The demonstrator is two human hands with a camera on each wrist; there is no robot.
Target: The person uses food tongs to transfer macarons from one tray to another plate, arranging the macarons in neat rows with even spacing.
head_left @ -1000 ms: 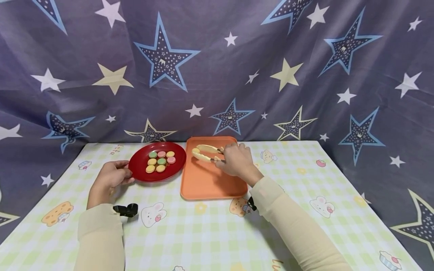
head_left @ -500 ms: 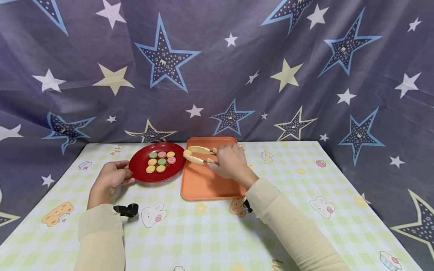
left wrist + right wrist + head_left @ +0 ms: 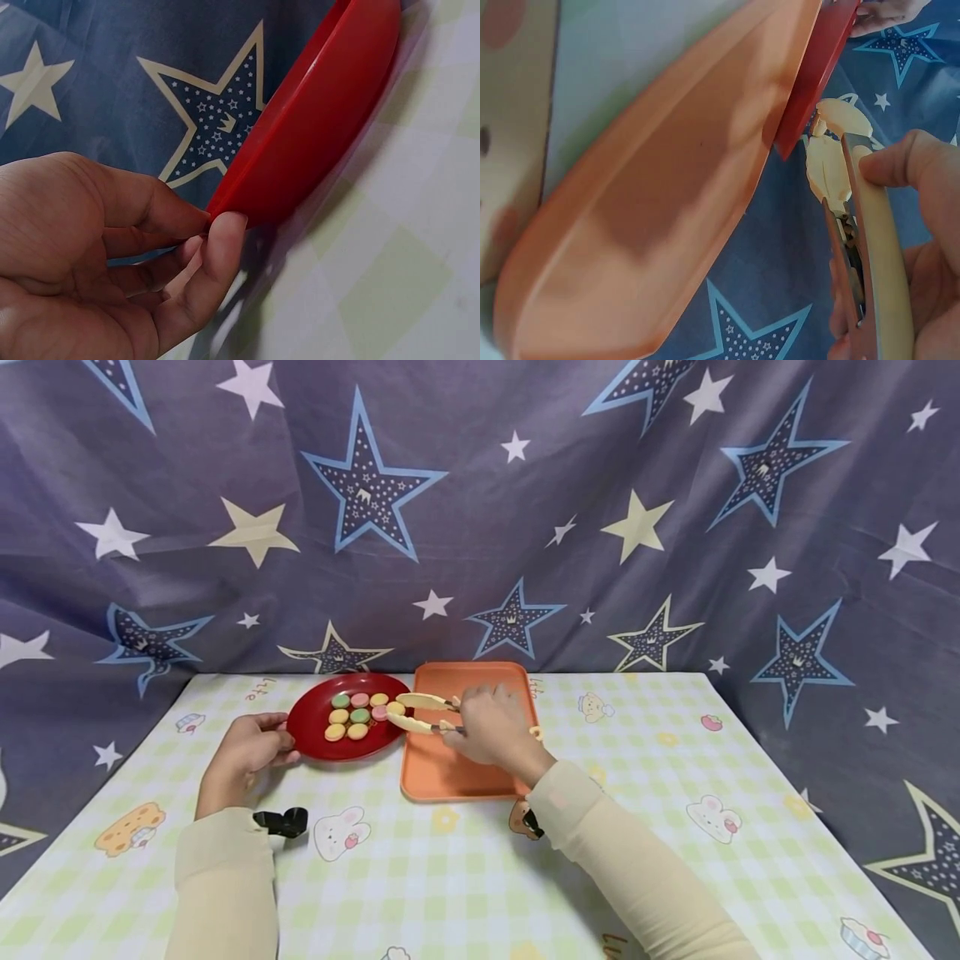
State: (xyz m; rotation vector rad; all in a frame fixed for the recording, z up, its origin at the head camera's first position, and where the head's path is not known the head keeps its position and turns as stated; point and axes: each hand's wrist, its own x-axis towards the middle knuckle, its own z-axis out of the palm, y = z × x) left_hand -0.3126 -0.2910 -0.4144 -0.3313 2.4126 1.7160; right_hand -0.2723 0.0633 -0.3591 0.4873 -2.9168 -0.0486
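My left hand (image 3: 251,752) pinches the left rim of a red plate (image 3: 307,735), thumb and fingers meeting at its edge in the left wrist view. On the plate lie several yellow, pink and green macarons (image 3: 338,716). My right hand (image 3: 495,722) grips a pair of cream-coloured tongs (image 3: 425,701) around the handles. The tong tips reach over the plate's right side, with a yellow macaron (image 3: 396,709) between them. Whether that macaron touches the plate is unclear. In the right wrist view the tong heads (image 3: 829,169) mostly hide what lies between them.
An orange tray (image 3: 457,781) lies right against the plate's right side, under my right hand. A checked tablecloth (image 3: 360,893) with printed animals covers the table. Behind the table's far edge hangs a dark curtain (image 3: 480,518) with stars.
My right hand has moved left with the tongs, carrying the yellow macaron from over the orange tray to over the red plate. The left hand stays at the plate's rim.
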